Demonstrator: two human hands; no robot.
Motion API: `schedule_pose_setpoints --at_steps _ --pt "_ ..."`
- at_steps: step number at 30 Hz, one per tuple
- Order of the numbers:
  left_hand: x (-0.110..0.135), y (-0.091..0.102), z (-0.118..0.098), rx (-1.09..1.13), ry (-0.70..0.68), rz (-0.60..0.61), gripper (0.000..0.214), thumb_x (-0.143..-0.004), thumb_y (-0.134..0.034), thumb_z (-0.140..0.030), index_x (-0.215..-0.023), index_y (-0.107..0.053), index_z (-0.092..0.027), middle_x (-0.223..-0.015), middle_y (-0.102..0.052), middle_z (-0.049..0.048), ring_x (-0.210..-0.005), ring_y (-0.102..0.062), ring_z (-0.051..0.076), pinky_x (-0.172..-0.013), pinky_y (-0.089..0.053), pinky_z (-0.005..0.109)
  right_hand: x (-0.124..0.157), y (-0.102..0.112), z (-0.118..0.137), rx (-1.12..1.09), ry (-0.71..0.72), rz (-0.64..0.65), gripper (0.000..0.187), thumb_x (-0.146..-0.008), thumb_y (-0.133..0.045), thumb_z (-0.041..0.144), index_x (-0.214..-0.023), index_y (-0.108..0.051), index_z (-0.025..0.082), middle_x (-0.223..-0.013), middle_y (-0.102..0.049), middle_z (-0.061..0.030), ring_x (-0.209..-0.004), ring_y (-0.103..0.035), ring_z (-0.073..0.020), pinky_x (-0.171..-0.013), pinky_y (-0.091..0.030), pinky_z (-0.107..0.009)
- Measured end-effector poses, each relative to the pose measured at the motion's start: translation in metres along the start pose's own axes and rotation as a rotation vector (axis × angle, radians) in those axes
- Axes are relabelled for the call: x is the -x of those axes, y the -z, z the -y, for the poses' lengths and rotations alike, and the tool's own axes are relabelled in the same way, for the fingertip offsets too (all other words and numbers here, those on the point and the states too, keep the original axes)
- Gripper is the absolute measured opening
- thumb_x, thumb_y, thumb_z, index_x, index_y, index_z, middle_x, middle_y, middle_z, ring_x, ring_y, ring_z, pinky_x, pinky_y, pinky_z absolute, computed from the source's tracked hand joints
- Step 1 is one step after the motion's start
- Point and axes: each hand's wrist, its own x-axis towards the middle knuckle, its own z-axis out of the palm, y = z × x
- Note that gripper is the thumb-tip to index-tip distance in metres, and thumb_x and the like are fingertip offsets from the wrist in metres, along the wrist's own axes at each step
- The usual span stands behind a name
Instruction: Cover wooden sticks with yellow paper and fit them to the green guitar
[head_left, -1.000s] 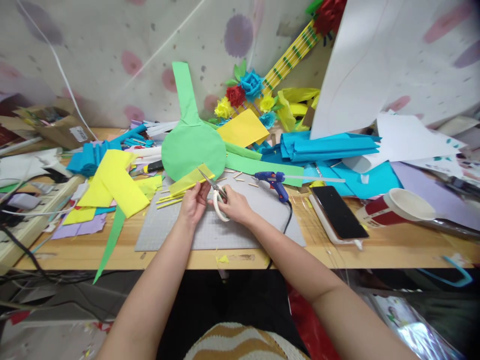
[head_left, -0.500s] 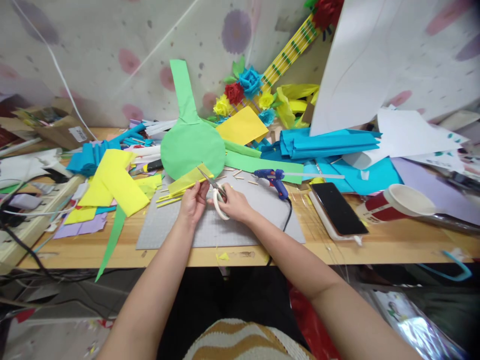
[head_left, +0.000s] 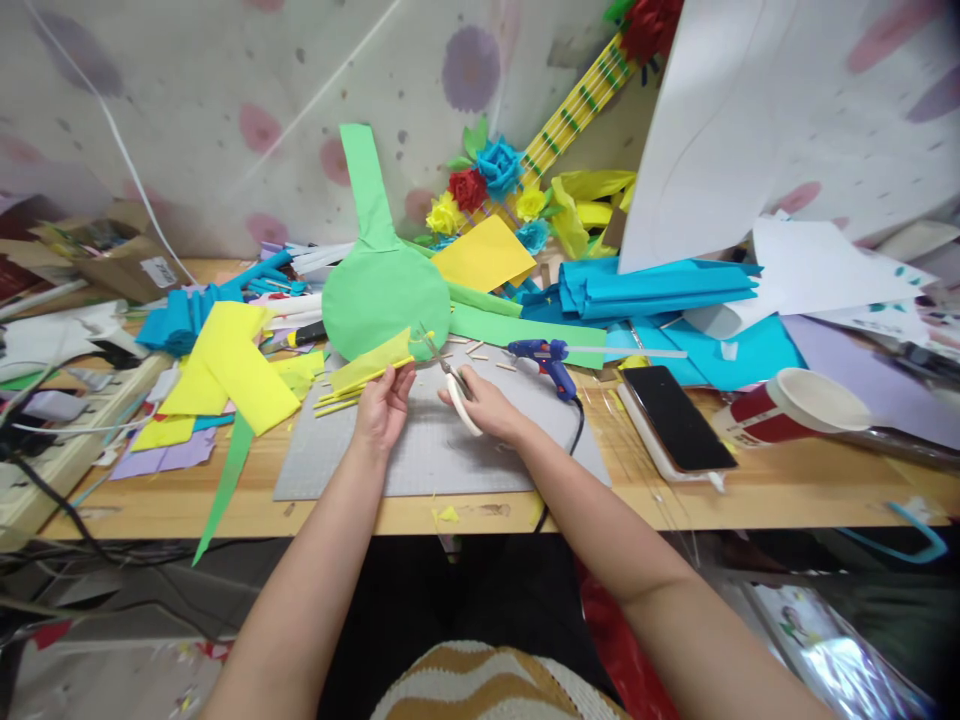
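My left hand (head_left: 385, 405) is closed on a strip of yellow paper (head_left: 371, 362), held slanting above a grey cutting mat (head_left: 435, 465). In my right hand (head_left: 484, 402) is a pair of scissors (head_left: 461, 400) with white handles, its blades slightly apart and pointing up and left, just right of the paper's end. A small yellow scrap seems to be by the blade tips. Thin yellow sticks (head_left: 337, 405) lie on the mat left of my left hand. Behind them leans a round green paper piece (head_left: 386, 300) with a long upright strip.
A blue glue gun (head_left: 546, 362) rests right of the scissors, its cord running down the mat. Farther right are a phone (head_left: 675, 415) and a paper cup (head_left: 795, 408). Yellow paper (head_left: 251, 365) lies left; blue crepe paper (head_left: 660, 288) and paper flowers (head_left: 499, 165) are behind.
The scissors have moved right, away from the yellow paper, with my right hand. The paper's right end looks shorter, and my left hand has shifted slightly left.
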Motion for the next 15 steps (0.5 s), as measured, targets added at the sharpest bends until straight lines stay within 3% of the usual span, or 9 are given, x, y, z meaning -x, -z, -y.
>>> schedule_pose_setpoints --at_steps 5,15 --pt "0.000 0.001 -0.001 0.013 -0.003 0.026 0.017 -0.081 -0.048 -0.009 -0.083 -0.063 -0.014 -0.082 -0.069 0.0033 -0.078 -0.065 0.010 -0.079 -0.050 0.021 0.007 0.011 -0.004 0.127 0.120 0.018 0.029 -0.075 -0.047 0.048 -0.080 -0.041 0.020 -0.072 -0.051 0.0020 -0.061 -0.044 -0.0111 -0.054 -0.027 -0.021" --pt "0.002 -0.001 0.003 -0.003 0.097 0.002 0.016 -0.081 -0.047 -0.009 -0.080 -0.063 -0.014 -0.082 -0.069 0.0035 -0.080 -0.065 0.010 -0.080 -0.050 0.020 0.002 -0.005 0.006 0.239 0.112 -0.059 0.032 -0.076 -0.049 0.049 -0.086 -0.043 0.020 -0.073 -0.056 -0.0011 -0.066 -0.051 -0.0141 -0.055 -0.025 -0.023"
